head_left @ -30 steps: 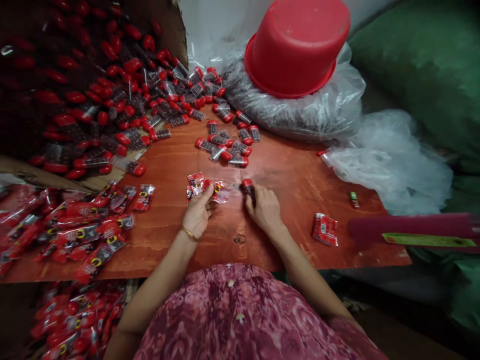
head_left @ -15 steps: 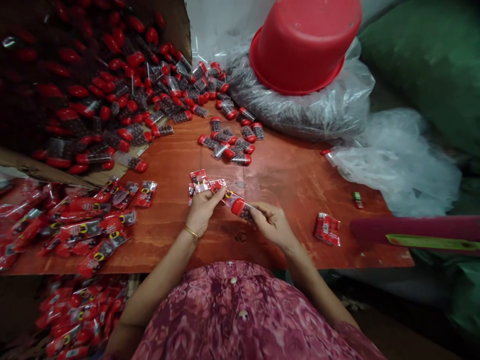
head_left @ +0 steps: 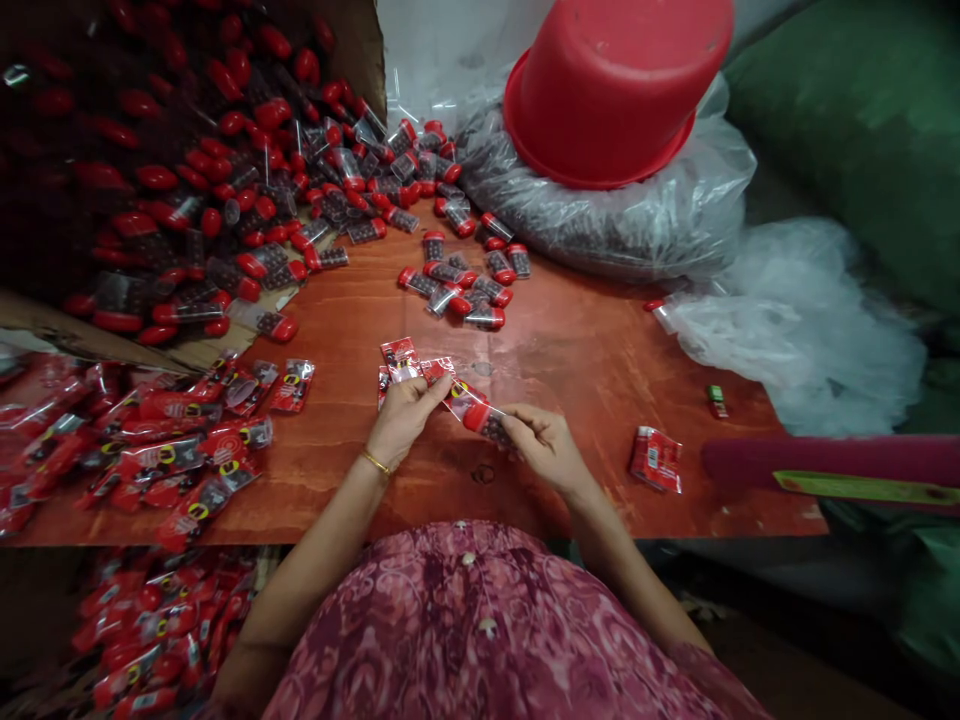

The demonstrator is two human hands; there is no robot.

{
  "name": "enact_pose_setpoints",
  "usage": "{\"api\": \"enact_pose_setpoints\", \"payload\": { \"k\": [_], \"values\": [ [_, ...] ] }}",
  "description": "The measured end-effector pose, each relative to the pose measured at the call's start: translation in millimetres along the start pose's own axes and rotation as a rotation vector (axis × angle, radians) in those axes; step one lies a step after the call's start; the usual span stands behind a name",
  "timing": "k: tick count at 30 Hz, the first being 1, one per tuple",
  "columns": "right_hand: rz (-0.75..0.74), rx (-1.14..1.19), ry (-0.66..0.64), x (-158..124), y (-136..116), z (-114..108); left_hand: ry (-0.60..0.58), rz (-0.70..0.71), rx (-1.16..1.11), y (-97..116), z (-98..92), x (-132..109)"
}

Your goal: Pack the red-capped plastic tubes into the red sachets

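Between finger and thumb, my left hand pinches a small red printed clear plastic packet. My right hand grips the lower end of a small clear bottle with a red cap and dark contents. The bottle's cap points left and meets the packet; whether it sits inside the packet I cannot tell. Under and just beyond my left hand lie several flat red packets. Farther back on the table is a loose group of similar red-capped bottles.
A carton spills many red-capped bottles at the back left. Filled packets pile up at the left, with more below the table. An upturned red tub rests on a plastic sack. Red packets lie at the right.
Hardly anything differs. My left wrist has shifted slightly left, while both hands keep hold of the packet and bottle. The view has shifted a little.
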State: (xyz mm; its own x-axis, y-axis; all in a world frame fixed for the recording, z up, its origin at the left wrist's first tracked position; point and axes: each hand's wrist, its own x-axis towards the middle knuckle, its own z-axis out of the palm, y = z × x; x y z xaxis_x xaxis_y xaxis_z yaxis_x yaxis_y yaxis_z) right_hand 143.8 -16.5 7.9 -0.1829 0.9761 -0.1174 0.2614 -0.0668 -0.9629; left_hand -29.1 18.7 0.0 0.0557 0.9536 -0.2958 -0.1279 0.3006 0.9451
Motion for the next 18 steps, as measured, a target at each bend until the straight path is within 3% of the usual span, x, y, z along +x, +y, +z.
{"api": "enact_pose_setpoints", "payload": {
  "k": [4,7,15,18],
  "values": [
    [0.033,0.080,-0.028,1.0,2.5,3.4,-0.020,0.027,-0.040,3.5,3.6,-2.9],
    [-0.025,0.106,0.027,1.8,4.6,7.2,-0.034,0.022,-0.154,4.1,10.4,-5.1],
    [-0.065,0.133,0.162,7.8,17.9,20.2,0.080,-0.037,-0.278,-10.2,23.7,-7.9],
    [0.010,0.168,0.093,10.2,20.6,23.4,0.102,-0.082,-0.375,-12.6,25.5,-9.5]
  ]
}}
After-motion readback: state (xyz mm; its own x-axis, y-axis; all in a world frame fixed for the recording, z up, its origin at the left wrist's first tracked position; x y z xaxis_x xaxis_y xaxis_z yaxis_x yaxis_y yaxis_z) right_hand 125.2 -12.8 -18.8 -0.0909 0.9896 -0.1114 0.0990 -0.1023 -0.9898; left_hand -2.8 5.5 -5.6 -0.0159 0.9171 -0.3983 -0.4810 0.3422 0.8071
